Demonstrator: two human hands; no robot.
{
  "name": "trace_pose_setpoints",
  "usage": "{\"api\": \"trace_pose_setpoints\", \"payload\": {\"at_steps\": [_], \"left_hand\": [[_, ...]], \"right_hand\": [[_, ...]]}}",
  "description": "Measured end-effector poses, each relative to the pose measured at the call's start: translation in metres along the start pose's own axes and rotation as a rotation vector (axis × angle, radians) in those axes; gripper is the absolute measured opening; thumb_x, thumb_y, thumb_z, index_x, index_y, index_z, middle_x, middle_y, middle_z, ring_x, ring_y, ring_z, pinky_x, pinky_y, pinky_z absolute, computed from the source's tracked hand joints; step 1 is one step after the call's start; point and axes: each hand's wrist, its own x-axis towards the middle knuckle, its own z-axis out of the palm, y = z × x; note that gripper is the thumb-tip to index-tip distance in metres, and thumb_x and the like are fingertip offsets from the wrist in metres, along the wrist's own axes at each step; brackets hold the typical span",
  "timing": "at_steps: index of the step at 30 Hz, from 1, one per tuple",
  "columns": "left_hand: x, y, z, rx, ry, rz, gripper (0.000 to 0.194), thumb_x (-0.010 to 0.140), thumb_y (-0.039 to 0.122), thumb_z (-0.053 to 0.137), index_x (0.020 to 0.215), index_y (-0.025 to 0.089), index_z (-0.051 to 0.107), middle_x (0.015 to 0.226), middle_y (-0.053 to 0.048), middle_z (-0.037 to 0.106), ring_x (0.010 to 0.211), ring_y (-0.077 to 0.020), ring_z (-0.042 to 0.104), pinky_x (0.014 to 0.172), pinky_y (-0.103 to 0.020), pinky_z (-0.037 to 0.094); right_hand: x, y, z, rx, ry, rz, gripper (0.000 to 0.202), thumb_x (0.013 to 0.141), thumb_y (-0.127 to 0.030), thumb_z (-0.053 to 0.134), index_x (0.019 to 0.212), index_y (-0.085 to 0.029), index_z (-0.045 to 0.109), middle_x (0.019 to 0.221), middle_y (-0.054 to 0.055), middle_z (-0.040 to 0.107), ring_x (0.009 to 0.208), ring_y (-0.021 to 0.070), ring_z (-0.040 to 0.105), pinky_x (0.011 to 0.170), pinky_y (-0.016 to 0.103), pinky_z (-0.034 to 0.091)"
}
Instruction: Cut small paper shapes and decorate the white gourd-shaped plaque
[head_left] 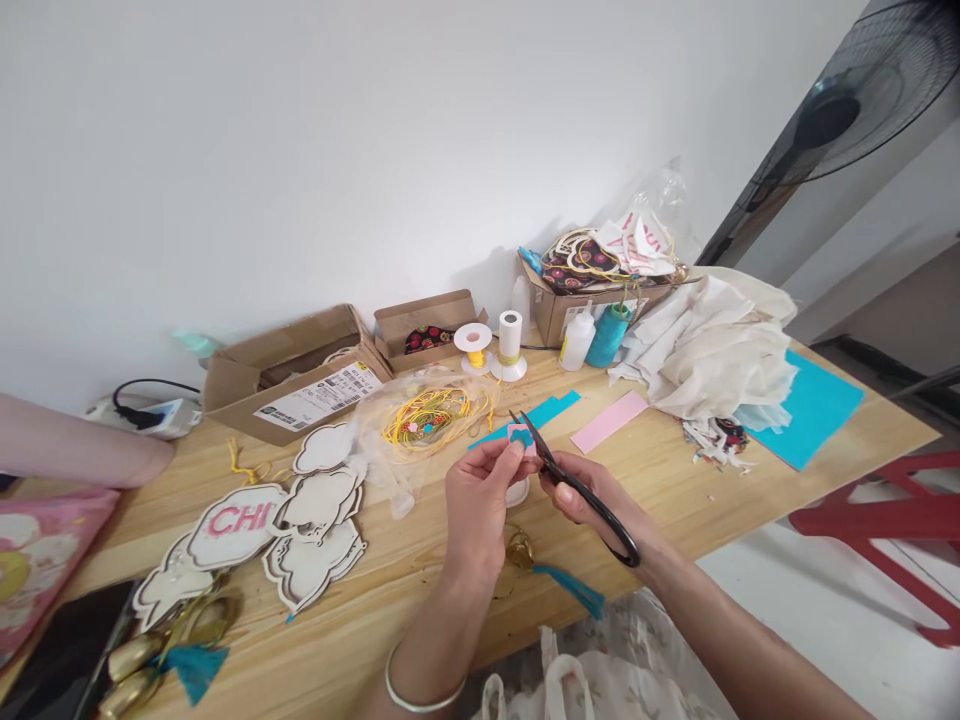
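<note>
Between the thumb and fingers of my left hand [484, 490] is a small pink felt piece [514, 432] with a blue shape on top. My right hand [589, 492] grips black-handled scissors [555, 468], whose blades are parted beside the felt's right edge. Whether they touch the felt I cannot tell. Beyond my hands lie blue felt strips [544, 412] and a pink felt strip [609, 421]. Below them on the table [652, 520] sits a small brass bell [519, 548] with a blue tassel [574, 588]. A white round item behind my fingers is mostly hidden.
Cloud-shaped white panels [319, 500], a bag of yellow cords [431, 415] and brass bells [139, 660] lie left. Cardboard boxes [300, 375], spools [510, 345] and a glue bottle [577, 340] line the wall. White cloth [720, 340] and blue felt sheet [817, 410] lie right, near a red stool [885, 530].
</note>
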Motion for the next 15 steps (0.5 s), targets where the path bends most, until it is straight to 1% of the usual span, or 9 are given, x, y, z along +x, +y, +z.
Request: {"api": "trace_pose_setpoints", "payload": {"at_steps": [2,4,7,9,12,15], "left_hand": [[-0.001,0.001,0.001,-0.002,0.012,0.009,0.01,0.06,0.024,0.073,0.064,0.017,0.068,0.057,0.002,0.067,0.051,-0.0073,0.059,0.057,-0.018,0.046],[-0.001,0.001,0.002,0.007,0.007,0.014,0.009,0.06,0.024,0.073,0.065,0.017,0.069,0.059,0.002,0.068,0.052,-0.0071,0.059,0.058,-0.019,0.046],[-0.002,-0.004,0.002,0.031,-0.015,0.018,0.01,0.061,0.024,0.073,0.067,0.017,0.069,0.063,0.001,0.069,0.054,-0.0079,0.06,0.06,-0.02,0.046],[-0.002,-0.008,0.003,0.056,-0.022,0.023,0.01,0.061,0.025,0.072,0.066,0.017,0.07,0.063,0.001,0.069,0.055,-0.0082,0.06,0.061,-0.02,0.047],[-0.003,-0.012,0.004,0.112,-0.03,0.053,0.009,0.062,0.025,0.071,0.066,0.017,0.07,0.064,0.001,0.069,0.057,-0.0086,0.06,0.062,-0.02,0.047],[-0.007,-0.012,0.006,0.161,-0.006,0.096,0.008,0.063,0.024,0.071,0.067,0.017,0.07,0.065,0.001,0.07,0.058,-0.0095,0.061,0.063,-0.021,0.048]], "right_hand": [[0.0,-0.002,0.001,0.056,0.041,-0.004,0.057,0.066,-0.061,0.058,0.097,-0.014,0.055,0.066,-0.001,0.042,0.053,0.0085,0.03,0.046,0.022,0.024],[0.002,-0.005,0.002,0.099,0.122,-0.024,0.055,0.067,-0.06,0.058,0.099,-0.016,0.054,0.069,0.0,0.046,0.052,0.0084,0.032,0.045,0.023,0.026],[0.009,-0.011,0.006,0.118,0.264,-0.069,0.047,0.064,-0.05,0.066,0.096,-0.018,0.055,0.073,0.001,0.051,0.055,0.0094,0.04,0.048,0.023,0.033],[0.015,-0.012,0.007,0.119,0.33,-0.082,0.043,0.061,-0.042,0.071,0.093,-0.018,0.056,0.071,0.0,0.053,0.06,0.0109,0.047,0.052,0.023,0.039],[0.021,-0.01,0.007,0.135,0.361,-0.092,0.041,0.058,-0.032,0.074,0.093,-0.019,0.057,0.07,-0.002,0.053,0.063,0.0116,0.052,0.058,0.024,0.044],[0.022,-0.005,0.007,0.162,0.366,-0.11,0.039,0.06,-0.027,0.073,0.094,-0.018,0.057,0.07,-0.002,0.054,0.064,0.011,0.053,0.061,0.024,0.046]]}}
